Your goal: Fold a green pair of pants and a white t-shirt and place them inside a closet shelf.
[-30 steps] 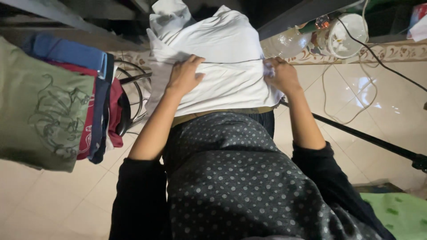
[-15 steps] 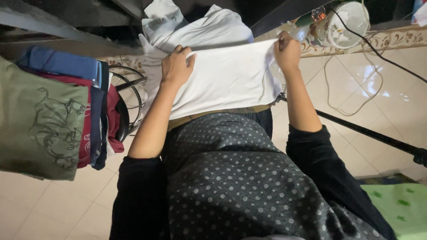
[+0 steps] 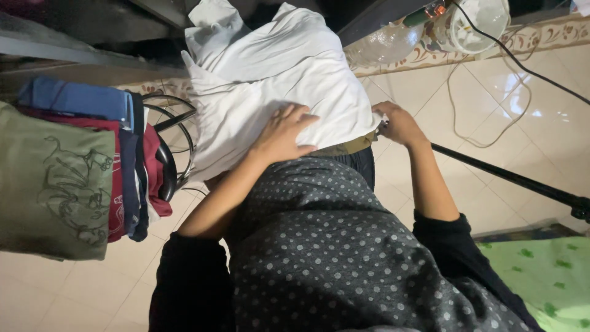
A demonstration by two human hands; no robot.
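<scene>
Across my lap lies a white garment [image 3: 276, 80], spread over a surface hidden beneath it. I press my left hand [image 3: 284, 132] flat on its near part, fingers open and splayed. At the cloth's right edge my right hand [image 3: 398, 122] is curled closed, gripping the hem. Beside my left arm hangs a stack of folded clothes [image 3: 80, 166], green, red and blue. On the tiled floor [image 3: 491, 141] ahead stands a small white fan [image 3: 479, 21] with its cord trailing.

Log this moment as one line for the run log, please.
left hand: flat on white cotton shirt | right hand: gripping shirt's edge | stacked folded clothes: beside, untouched
</scene>
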